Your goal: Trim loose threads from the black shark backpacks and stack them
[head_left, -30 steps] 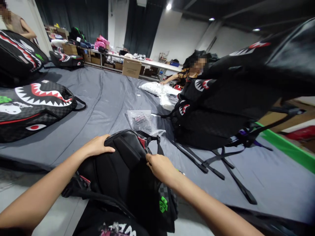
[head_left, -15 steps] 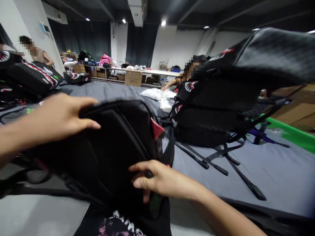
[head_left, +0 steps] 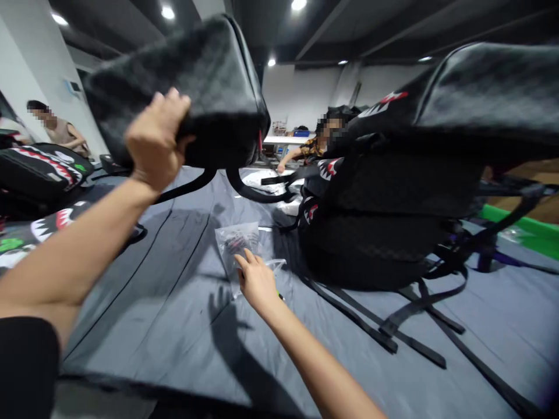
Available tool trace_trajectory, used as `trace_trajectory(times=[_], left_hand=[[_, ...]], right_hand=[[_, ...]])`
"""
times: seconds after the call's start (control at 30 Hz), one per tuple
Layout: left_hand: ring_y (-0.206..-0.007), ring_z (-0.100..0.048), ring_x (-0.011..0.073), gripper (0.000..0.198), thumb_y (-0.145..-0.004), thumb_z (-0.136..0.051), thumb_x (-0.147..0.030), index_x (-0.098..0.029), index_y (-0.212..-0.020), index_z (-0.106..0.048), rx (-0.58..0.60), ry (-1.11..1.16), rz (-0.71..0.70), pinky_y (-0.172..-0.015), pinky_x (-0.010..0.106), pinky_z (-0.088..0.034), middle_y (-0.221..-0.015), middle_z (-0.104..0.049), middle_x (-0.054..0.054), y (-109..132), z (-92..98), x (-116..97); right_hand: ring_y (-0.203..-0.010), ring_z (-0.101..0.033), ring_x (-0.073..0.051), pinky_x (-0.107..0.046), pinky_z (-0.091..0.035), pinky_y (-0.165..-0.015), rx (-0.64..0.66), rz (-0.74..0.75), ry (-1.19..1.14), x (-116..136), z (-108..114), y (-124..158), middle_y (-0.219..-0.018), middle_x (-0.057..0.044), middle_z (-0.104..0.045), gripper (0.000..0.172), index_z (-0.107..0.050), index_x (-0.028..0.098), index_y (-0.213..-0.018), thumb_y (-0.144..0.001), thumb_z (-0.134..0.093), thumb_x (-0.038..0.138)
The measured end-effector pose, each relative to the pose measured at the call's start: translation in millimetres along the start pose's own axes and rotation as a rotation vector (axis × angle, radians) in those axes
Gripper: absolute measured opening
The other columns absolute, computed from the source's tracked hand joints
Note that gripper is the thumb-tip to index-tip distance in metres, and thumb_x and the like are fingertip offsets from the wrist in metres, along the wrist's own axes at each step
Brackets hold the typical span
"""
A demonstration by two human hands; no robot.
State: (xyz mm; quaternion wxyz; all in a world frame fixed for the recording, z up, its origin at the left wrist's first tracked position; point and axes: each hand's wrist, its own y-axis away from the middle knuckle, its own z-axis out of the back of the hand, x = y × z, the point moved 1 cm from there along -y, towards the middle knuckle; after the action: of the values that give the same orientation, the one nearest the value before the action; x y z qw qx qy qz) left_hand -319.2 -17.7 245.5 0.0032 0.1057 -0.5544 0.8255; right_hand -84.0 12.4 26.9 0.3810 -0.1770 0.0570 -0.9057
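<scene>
Black backpack [head_left: 213,87], one: being held up above the table, left of centre, its faintly checked side blurring; dark straps [head_left: 253,196] are hanging beneath it.

Left hand [head_left: 157,137], one: its fingers are curling closed over the near edge of that backpack and are bearing it up. The thumb is showing only in part.

Right hand [head_left: 257,285], one: its fingers are spreading loosely, slightly bent, with nothing visible in their hold. They are hanging over a clear plastic bag [head_left: 238,235] lying on the grey cloth [head_left: 144,337]; whether they are touching it, I cannot tell from where I am standing. A shadow of the hand is falling on the cloth just beside.

Backpacks, stacked [head_left: 371,238]: leaning at the right, showing shark-mouth prints, their loose straps trailing across the cloth.

Backpack with red-and-white teeth [head_left: 46,166]: lying at the far left, another printed one [head_left: 26,238] sitting nearer, partly hidden by the left forearm.

White packages [head_left: 257,177]: lying across the table, before a co-worker [head_left: 321,139] who is stretching an arm toward them.
</scene>
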Motion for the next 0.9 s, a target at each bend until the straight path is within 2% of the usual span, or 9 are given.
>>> trace_trajectory(times=[0.1, 0.23, 0.3, 0.4, 0.5, 0.63, 0.73, 0.8, 0.9], left_hand=[[-0.146, -0.024, 0.0307, 0.050, -0.096, -0.047, -0.029, -0.016, -0.144, -0.043, 0.140, 0.123, 0.080, -0.119, 0.050, -0.023, -0.154, -0.039, 0.007, 24.9, -132.3, -30.1], [-0.148, -0.019, 0.0292, 0.059, -0.088, -0.040, -0.004, -0.020, -0.145, -0.044, 0.480, 0.336, 0.085, -0.119, 0.054, -0.024, -0.154, -0.036, 0.009, 93.0, -275.3, -85.8], [-0.147, -0.021, 0.0289, 0.061, -0.086, -0.038, 0.000, -0.020, -0.143, -0.046, 0.630, 0.398, 0.081, -0.118, 0.054, -0.027, -0.153, -0.037, 0.010, 134.3, -322.8, -114.2], [-0.143, -0.031, 0.0259, 0.048, -0.089, -0.041, -0.003, -0.019, -0.133, -0.055, 0.736, 0.492, 0.069, -0.114, 0.047, -0.035, -0.149, -0.044, 0.012, 185.1, -362.2, -142.1], [-0.131, -0.049, 0.0207, 0.035, -0.093, -0.038, -0.014, -0.012, -0.121, -0.060, 0.821, 0.550, 0.073, -0.103, 0.032, -0.044, -0.132, -0.061, 0.012, 209.6, -370.5, -141.6], [-0.122, -0.055, 0.0122, 0.050, -0.097, -0.019, -0.031, -0.014, -0.128, -0.054, 0.862, 0.480, 0.156, -0.097, 0.021, -0.041, -0.132, -0.061, 0.002, 217.1, -348.3, -101.9], [-0.131, -0.048, 0.0124, 0.046, -0.099, -0.026, -0.034, -0.018, -0.133, -0.052, 0.837, 0.310, 0.286, -0.105, 0.021, -0.036, -0.141, -0.054, 0.003, 232.0, -310.8, -43.4], [-0.139, -0.040, 0.0220, 0.042, -0.096, -0.047, -0.028, -0.014, -0.135, -0.051, 0.808, 0.144, 0.420, -0.113, 0.034, -0.035, -0.147, -0.047, 0.014, 250.9, -274.3, 8.2], [-0.147, -0.019, 0.0381, 0.070, -0.085, -0.067, -0.025, -0.009, -0.146, -0.038, 0.770, -0.218, 0.680, -0.116, 0.055, -0.027, -0.155, -0.027, 0.025, 288.4, -211.3, 91.3]], right_hand=[[-0.138, -0.036, -0.039, -0.054, -0.036, -0.103, 0.158, -0.166, 0.156, -52.4, -53.0, -22.1, -0.155, -0.019, -0.031, 0.048, -0.056, 0.028, -0.135, -0.089, -0.057, 0.018], [-0.136, -0.039, -0.040, -0.057, -0.039, -0.102, 0.339, -0.206, 0.133, -89.1, -122.0, -22.8, -0.154, -0.019, -0.033, 0.056, -0.044, 0.033, -0.146, -0.091, -0.056, 0.022], [-0.138, -0.036, -0.039, -0.057, -0.038, -0.104, 0.344, -0.214, 0.197, -93.1, -144.8, -11.9, -0.154, -0.017, -0.031, 0.058, -0.039, 0.030, -0.149, -0.094, -0.045, 0.014], [-0.141, -0.031, -0.037, -0.059, -0.037, -0.106, 0.371, -0.217, 0.241, -85.4, -159.5, 0.7, -0.156, -0.014, -0.025, 0.063, -0.036, 0.029, -0.151, -0.092, -0.037, 0.006], [-0.142, -0.026, -0.038, -0.060, -0.037, -0.106, 0.438, -0.193, 0.243, -72.7, -160.5, 4.3, -0.157, -0.013, -0.019, 0.067, -0.031, 0.028, -0.153, -0.090, -0.035, 0.003], [-0.142, -0.026, -0.038, -0.056, -0.044, -0.101, 0.457, -0.154, 0.345, -73.9, -160.2, 20.1, -0.158, -0.012, -0.019, 0.070, -0.034, 0.024, -0.152, -0.087, -0.029, -0.002], [-0.139, -0.036, -0.037, -0.049, -0.051, -0.092, 0.341, -0.113, 0.405, -90.6, -166.1, 36.3, -0.157, -0.015, -0.025, 0.062, -0.038, 0.019, -0.150, -0.091, -0.030, 0.004], [-0.135, -0.041, -0.038, -0.046, -0.053, -0.088, 0.274, -0.077, 0.409, -101.4, -171.6, 42.2, -0.156, -0.018, -0.029, 0.057, -0.038, 0.013, -0.150, -0.094, -0.030, 0.010], [-0.131, -0.045, -0.037, -0.044, -0.053, -0.088, 0.219, -0.019, 0.396, -112.9, -177.9, 45.7, -0.152, -0.018, -0.037, 0.054, -0.040, 0.010, -0.149, -0.097, -0.026, 0.016]])
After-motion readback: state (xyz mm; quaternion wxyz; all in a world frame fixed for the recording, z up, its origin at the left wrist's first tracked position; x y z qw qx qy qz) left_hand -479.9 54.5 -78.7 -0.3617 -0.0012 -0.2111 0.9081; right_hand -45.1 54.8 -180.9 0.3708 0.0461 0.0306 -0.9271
